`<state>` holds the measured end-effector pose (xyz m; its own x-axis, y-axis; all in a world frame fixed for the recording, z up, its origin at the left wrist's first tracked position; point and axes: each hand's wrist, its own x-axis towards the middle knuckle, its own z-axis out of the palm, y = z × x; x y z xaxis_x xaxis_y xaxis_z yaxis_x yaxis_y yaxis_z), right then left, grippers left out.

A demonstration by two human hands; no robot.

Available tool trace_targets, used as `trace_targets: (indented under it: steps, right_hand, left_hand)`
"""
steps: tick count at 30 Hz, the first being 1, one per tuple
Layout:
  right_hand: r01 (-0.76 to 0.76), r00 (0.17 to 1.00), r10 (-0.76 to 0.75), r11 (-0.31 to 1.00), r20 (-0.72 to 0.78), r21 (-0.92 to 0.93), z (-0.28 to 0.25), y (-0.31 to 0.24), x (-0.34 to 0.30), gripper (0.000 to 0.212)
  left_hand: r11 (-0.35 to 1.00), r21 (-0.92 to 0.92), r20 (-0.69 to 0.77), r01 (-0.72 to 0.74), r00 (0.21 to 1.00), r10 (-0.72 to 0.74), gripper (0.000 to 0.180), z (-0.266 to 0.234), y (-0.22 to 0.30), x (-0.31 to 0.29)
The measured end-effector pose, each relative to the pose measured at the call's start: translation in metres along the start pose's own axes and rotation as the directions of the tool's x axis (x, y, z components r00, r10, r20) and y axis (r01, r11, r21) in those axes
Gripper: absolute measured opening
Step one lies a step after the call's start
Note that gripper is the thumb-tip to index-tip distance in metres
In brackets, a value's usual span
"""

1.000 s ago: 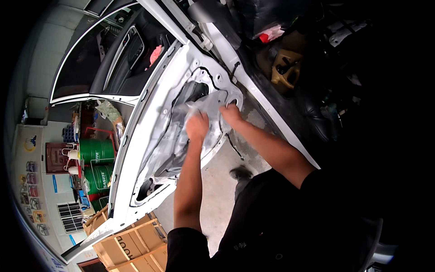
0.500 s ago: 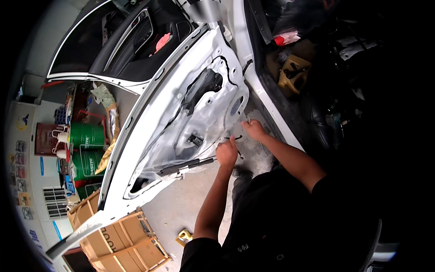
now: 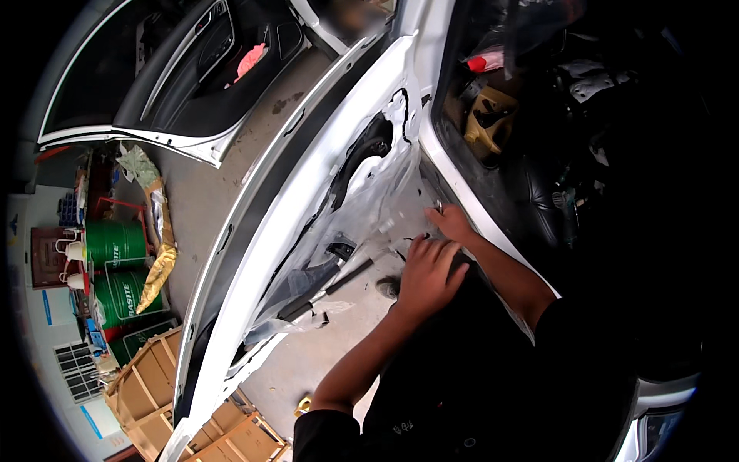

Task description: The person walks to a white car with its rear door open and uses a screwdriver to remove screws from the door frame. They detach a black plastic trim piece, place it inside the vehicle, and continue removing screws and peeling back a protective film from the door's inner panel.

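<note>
A white car door [image 3: 308, 181] stands in front of me with its inner trim off. Clear plastic sheeting [image 3: 369, 204] covers part of its inner face and hangs loose near the lower edge. My left hand [image 3: 429, 277] is beside the sheeting, back upward, fingers spread and thumb apart. Just beyond it, my right hand [image 3: 456, 225] is closed with a small shiny piece at its fingertips; what it is I cannot make out. A dark strip or rod [image 3: 346, 276] lies along the sheeting, left of my left hand.
The white door sill [image 3: 473, 200] and dark car interior are on my right, with a yellowish part [image 3: 489, 119] inside. Another open door [image 3: 185, 85] stands far left. Green drums [image 3: 115, 245] and a wood-framed carton [image 3: 150, 385] stand beyond the near door.
The near door now appears more edge-on, closer to the sill. My left hand has gone from closed to spread and moved right, nearer my right hand. The right hand has shifted slightly right.
</note>
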<state>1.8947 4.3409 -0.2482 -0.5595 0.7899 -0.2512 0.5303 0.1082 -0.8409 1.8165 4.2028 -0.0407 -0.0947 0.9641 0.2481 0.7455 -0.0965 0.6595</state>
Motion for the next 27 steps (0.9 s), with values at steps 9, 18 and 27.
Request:
trace_targets:
  steps: [9, 18, 27]
  right_hand:
    - [-0.059, 0.992, 0.082, 0.973, 0.099, -0.222, -0.084, 0.003, 0.033, 0.043]
    - [0.521, 0.818, -0.521, 0.851, 0.244, 0.074, -0.103, -0.120, 0.091, 0.022]
    - [0.489, 0.695, -0.552, 0.832, 0.461, 0.260, -0.050, -0.142, 0.091, 0.017]
  left_hand:
    - [0.954, -0.193, -0.248, 0.230, 0.929, -0.275, 0.028, -0.037, -0.003, -0.020]
    - [0.460, -0.572, -0.477, 0.679, 0.180, -0.860, 0.024, 0.074, -0.089, -0.163]
    - [0.645, -0.621, -0.699, 0.445, 0.058, -0.713, 0.053, -0.007, -0.128, -0.185]
